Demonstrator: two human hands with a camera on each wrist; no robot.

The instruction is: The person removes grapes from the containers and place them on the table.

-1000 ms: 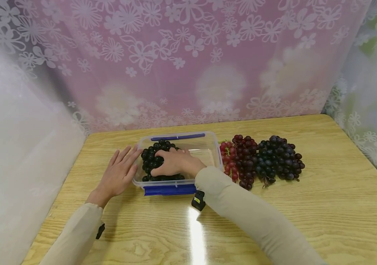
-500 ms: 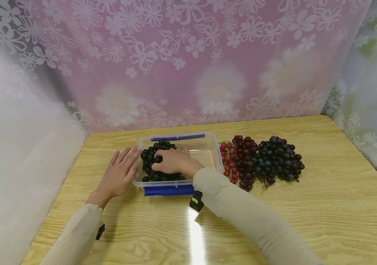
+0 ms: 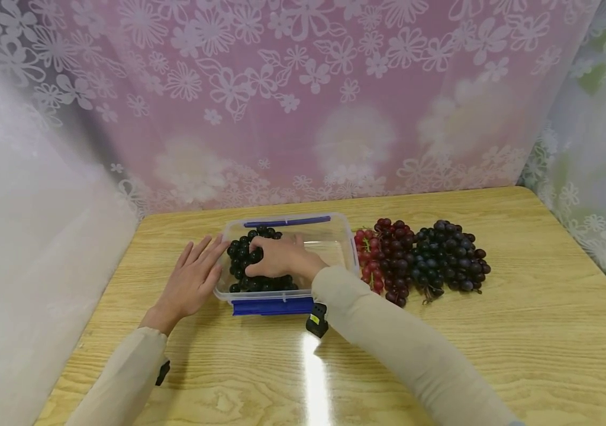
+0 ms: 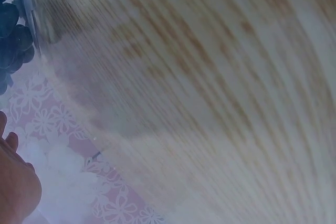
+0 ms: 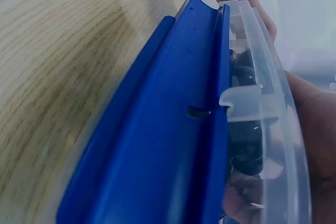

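Observation:
In the head view a clear plastic box (image 3: 329, 248) with blue clips stands on the table, and a bunch of black grapes (image 3: 241, 260) fills its left half. My right hand (image 3: 281, 257) reaches into the box from the right, thumb and index finger curled round some of the black grapes; its other fingers are mostly hidden. My left hand (image 3: 191, 281) lies at the box's left end, its fingers straight and touching the rim. The right wrist view shows the lowered blue clip (image 5: 157, 129) in front of the box wall (image 5: 286, 150).
Right of the box lie bunches of red grapes (image 3: 369, 257), dark red grapes (image 3: 396, 254) and dark purple-black grapes (image 3: 452, 254) side by side. They rest on the wooden table (image 3: 537, 331). A pink flowered curtain (image 3: 335, 106) hangs behind its far edge.
My right thumb and index finger drew together on the grapes, then parted slightly. The left hand, the box and the bunches at right stay where they were.

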